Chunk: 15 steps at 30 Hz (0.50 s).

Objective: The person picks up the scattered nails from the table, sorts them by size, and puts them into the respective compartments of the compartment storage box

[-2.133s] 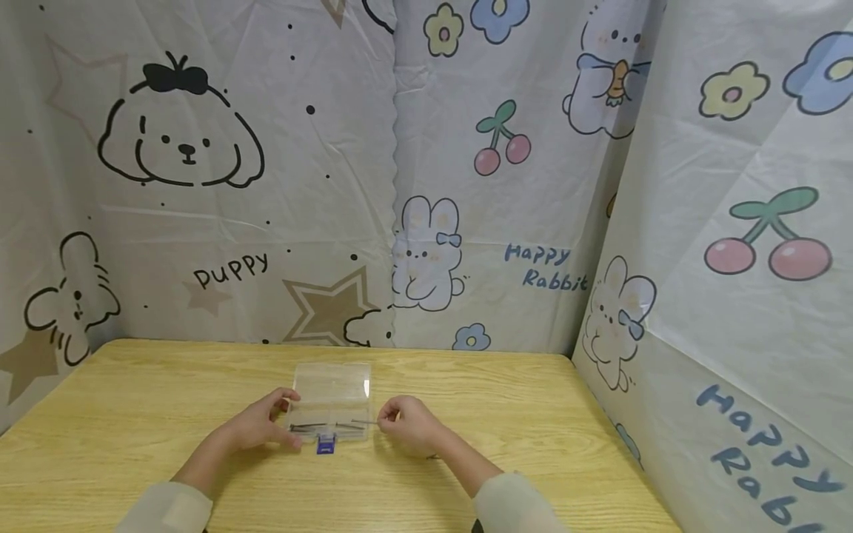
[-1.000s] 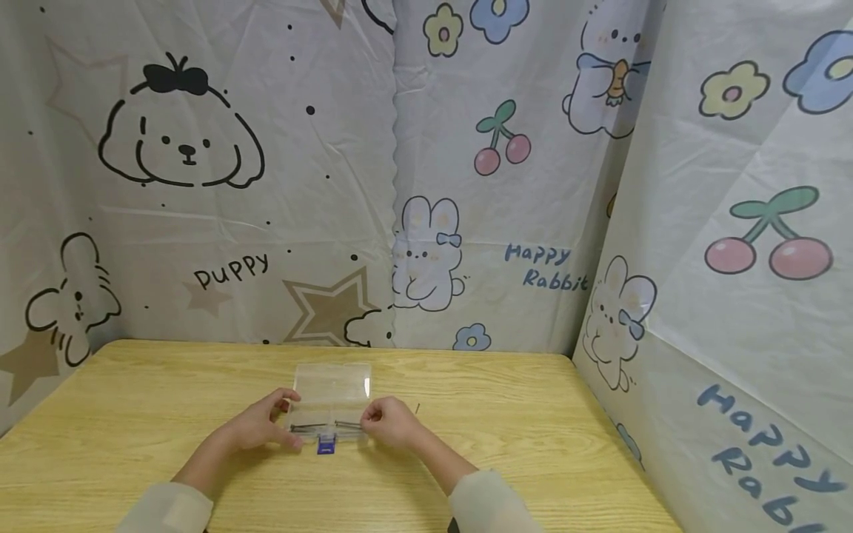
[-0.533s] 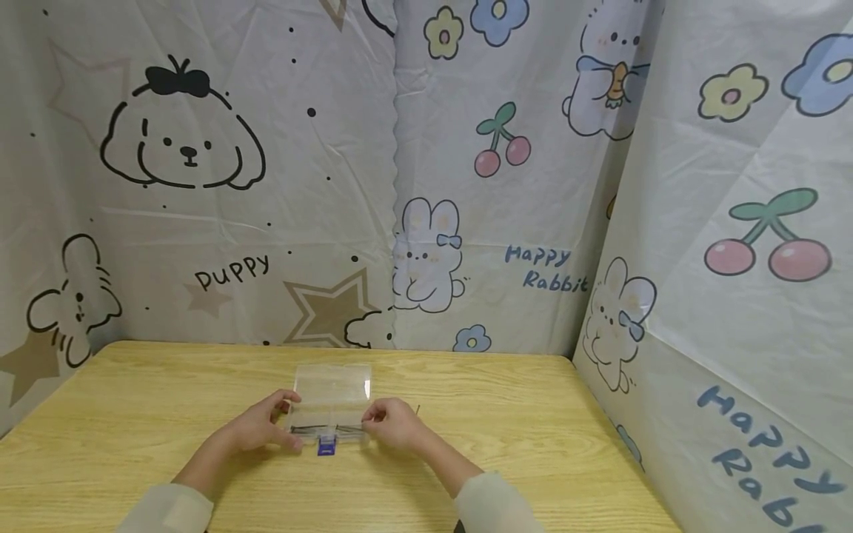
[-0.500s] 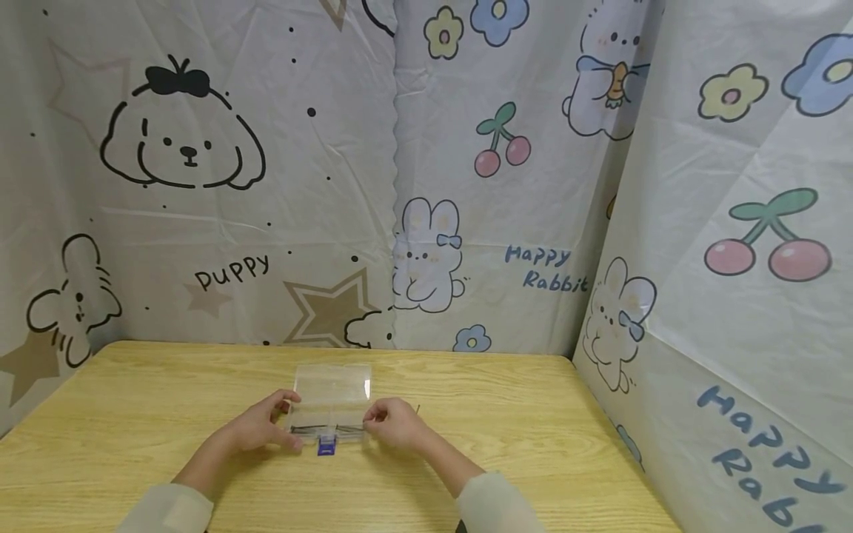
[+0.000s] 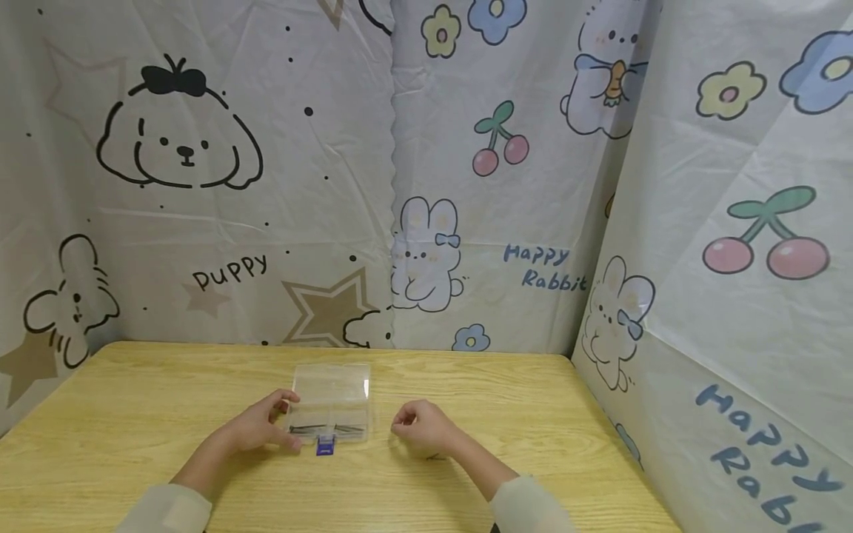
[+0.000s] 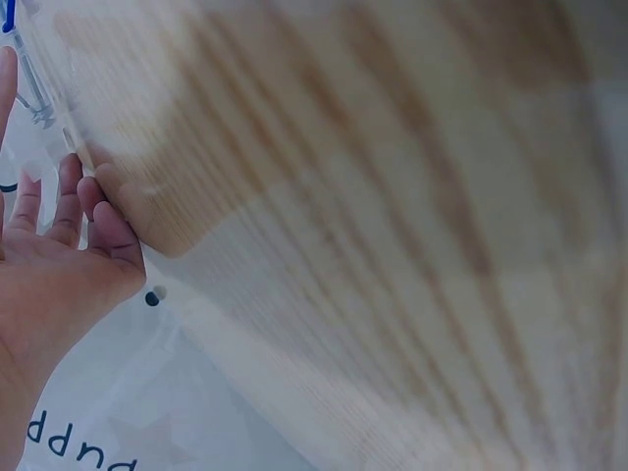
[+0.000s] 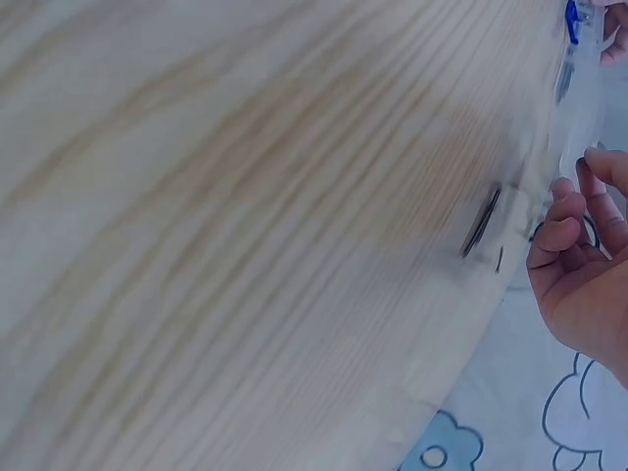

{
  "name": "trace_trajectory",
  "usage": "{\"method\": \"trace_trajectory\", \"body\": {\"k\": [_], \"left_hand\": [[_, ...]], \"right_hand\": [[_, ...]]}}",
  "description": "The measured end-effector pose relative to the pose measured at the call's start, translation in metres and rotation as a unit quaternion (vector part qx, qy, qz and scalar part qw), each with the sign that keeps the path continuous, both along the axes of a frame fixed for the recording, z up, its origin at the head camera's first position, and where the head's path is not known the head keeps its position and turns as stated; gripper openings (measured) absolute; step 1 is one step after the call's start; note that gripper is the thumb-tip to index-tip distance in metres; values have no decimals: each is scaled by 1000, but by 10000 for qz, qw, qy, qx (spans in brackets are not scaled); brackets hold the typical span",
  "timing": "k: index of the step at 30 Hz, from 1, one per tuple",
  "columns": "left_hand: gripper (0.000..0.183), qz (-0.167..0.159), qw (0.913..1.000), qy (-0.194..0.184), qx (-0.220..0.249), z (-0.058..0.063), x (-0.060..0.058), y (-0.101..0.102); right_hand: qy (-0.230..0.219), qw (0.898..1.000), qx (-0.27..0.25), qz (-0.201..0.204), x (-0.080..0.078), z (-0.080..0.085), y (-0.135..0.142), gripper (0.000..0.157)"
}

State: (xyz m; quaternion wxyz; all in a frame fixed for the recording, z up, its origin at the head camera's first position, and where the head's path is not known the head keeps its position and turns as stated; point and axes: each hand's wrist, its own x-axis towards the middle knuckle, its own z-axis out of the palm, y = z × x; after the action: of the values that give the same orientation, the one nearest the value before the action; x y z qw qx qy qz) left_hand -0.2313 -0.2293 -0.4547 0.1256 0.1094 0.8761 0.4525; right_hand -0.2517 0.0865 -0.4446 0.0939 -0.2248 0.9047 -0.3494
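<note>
A clear plastic storage box [image 5: 331, 407] lies on the table with its lid raised toward the back and a blue latch [image 5: 325, 445] at its front. Several thin dark nail-like pieces [image 5: 306, 428] lie in its front compartments. My left hand [image 5: 256, 423] grips the box's left side, thumb at the near corner and fingers farther back. To the right of the box, apart from it, is my right hand [image 5: 423, 428], fingers loosely curled, with nothing showing between thumb and forefinger. Loose thin pieces [image 7: 481, 221] lie on the table by that hand, mostly hidden under the wrist in the head view.
The light wood-grain table [image 5: 533, 444] reaches back to a printed cloth [image 5: 320, 185] hung behind it. Another cloth panel [image 5: 746, 296] borders the table's right side.
My right hand reached to the box's right compartment with a thin piece, then drew back to the right without it in sight. My left hand and the box have stayed put.
</note>
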Motion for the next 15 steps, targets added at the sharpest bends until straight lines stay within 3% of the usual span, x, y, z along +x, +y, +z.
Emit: {"method": "trace_trajectory", "body": {"k": [15], "left_hand": [[79, -68, 9999, 43, 82, -2, -2, -2]], "right_hand": [[50, 9998, 200, 35, 5, -2, 41, 7]]}}
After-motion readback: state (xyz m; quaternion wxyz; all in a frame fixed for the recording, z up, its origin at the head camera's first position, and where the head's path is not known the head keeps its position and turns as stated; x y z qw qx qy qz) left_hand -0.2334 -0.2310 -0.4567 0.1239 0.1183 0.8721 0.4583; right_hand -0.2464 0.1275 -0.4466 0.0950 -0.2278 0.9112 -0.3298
